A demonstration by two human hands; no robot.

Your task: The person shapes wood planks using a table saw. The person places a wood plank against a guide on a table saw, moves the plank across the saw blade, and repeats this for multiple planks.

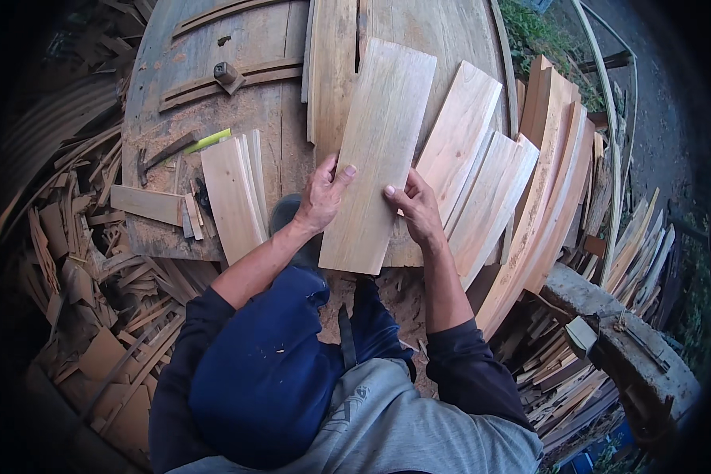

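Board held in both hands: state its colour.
Pale tan, with faint lengthwise grain; the board shows best in the head view.

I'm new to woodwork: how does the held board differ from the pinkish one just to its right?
The held board is gripped by the left hand and right hand; the pinkish board is not held. The held board looks greyish-tan, the pinkish board warmer. The held board shows almost whole; the pinkish board is partly hidden. Both are flat, bare wood.
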